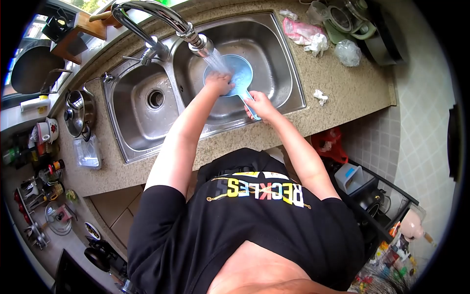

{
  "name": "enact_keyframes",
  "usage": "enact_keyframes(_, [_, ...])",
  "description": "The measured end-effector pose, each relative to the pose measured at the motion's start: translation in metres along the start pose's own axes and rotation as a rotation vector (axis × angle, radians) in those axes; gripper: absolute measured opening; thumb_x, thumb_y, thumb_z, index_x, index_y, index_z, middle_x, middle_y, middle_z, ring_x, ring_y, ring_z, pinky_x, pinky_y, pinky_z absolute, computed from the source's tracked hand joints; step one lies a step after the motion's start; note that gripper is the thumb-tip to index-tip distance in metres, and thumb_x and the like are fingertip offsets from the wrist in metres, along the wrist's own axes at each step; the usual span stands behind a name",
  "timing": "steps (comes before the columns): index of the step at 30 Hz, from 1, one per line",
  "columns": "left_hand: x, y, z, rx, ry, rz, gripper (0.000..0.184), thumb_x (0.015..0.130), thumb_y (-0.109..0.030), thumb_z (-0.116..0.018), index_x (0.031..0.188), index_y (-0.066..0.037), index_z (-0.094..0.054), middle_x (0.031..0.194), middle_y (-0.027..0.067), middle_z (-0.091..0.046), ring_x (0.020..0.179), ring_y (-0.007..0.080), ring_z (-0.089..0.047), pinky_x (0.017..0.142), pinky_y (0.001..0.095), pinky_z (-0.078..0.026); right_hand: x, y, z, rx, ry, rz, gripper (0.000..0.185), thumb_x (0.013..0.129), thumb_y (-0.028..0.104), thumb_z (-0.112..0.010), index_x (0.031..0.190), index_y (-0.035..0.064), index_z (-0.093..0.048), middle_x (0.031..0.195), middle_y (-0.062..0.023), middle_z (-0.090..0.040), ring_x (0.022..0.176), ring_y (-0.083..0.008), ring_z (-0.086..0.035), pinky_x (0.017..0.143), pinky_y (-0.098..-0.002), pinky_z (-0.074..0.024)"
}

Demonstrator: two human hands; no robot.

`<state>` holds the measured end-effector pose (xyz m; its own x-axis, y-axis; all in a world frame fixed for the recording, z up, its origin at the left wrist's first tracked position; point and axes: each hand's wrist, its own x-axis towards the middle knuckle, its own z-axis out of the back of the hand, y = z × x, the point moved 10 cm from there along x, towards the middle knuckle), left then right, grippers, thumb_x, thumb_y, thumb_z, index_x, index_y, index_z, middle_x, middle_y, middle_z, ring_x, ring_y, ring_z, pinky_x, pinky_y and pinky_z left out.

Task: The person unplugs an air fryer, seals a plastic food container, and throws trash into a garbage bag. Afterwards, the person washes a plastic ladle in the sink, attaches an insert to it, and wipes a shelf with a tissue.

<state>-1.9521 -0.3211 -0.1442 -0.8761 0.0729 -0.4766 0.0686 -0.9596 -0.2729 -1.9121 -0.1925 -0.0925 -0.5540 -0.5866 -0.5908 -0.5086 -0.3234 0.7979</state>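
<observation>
— Why is the right hand (260, 105) gripping the handle (252, 113)?
— It is probably steadying the blue scoop (243, 72) below the tap (198, 43); the left hand (220, 84) is reaching into it, how spread I cannot tell.

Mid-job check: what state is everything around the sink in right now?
Faucet: running
Blue dipper: bowl facing up, under the faucet
Right hand: closed on the dipper's handle
Left hand: at the dipper's bowl, grip unclear
Lone white tissue: crumpled
Clear plastic bag: bunched up
</observation>
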Motion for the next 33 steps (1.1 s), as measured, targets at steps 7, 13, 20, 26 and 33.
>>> enact_keyframes(7, [0.002, 0.018, -0.014, -0.080, 0.088, 0.202, 0.059, 0.085, -0.054, -0.036, 0.116, -0.008, -0.055, 0.122, 0.0122, -0.052, 0.119, 0.0272, -0.042, 0.105, 0.0452, -0.014, 0.017, 0.011, 0.009, -0.141, -0.144, 0.036, 0.011, 0.086, 0.009, -0.047, 0.085, -0.0011, -0.053, 0.061, -0.0070, -0.055, 0.044, -0.0139, -0.054, 0.038, -0.0273, -0.0432])
enact_keyframes(13, [-0.033, -0.001, 0.010, -0.945, -0.083, 0.260, 0.041, 0.084, -0.039, -0.050, 0.092, -0.002, -0.066, 0.086, 0.0178, -0.065, 0.086, 0.0269, -0.062, 0.075, 0.0328, -0.046, 0.039, 0.019, 0.002, -0.277, -0.166, 0.109, 0.012, 0.086, 0.009, -0.047, 0.086, -0.0012, -0.053, 0.060, -0.0076, -0.056, 0.044, -0.0146, -0.055, 0.037, -0.0289, -0.0426])
enact_keyframes(20, [-0.087, 0.057, 0.074, -0.871, -0.825, 0.187, 0.026, 0.078, -0.018, -0.056, 0.097, -0.003, -0.064, 0.087, 0.0151, -0.064, 0.082, 0.0270, -0.062, 0.076, 0.0318, -0.048, 0.046, 0.005, -0.014, -0.047, 0.051, 0.009, 0.008, 0.087, 0.009, -0.048, 0.087, 0.0016, -0.051, 0.062, -0.0053, -0.054, 0.047, -0.0122, -0.052, 0.041, -0.0256, -0.0425])
enact_keyframes(26, [-0.088, 0.124, -0.008, -0.787, -0.761, 0.428, 0.040, 0.073, -0.019, -0.058, 0.109, -0.001, -0.058, 0.103, 0.0187, -0.059, 0.095, 0.0291, -0.057, 0.084, 0.0347, -0.045, 0.021, -0.007, 0.033, 0.029, 0.020, -0.109, 0.008, 0.085, 0.007, -0.049, 0.087, -0.0006, -0.051, 0.065, -0.0070, -0.055, 0.047, -0.0130, -0.053, 0.039, -0.0252, -0.0418])
enact_keyframes(33, [-0.057, 0.096, -0.076, -1.762, -0.348, 0.630, 0.052, 0.080, -0.018, -0.056, 0.128, -0.004, -0.040, 0.111, 0.0128, -0.055, 0.097, 0.0248, -0.055, 0.076, 0.0332, -0.046, 0.036, 0.001, 0.027, -0.117, -0.161, -0.059, 0.013, 0.084, 0.011, -0.053, 0.086, -0.0012, -0.050, 0.062, -0.0065, -0.054, 0.046, -0.0136, -0.052, 0.040, -0.0271, -0.0431])
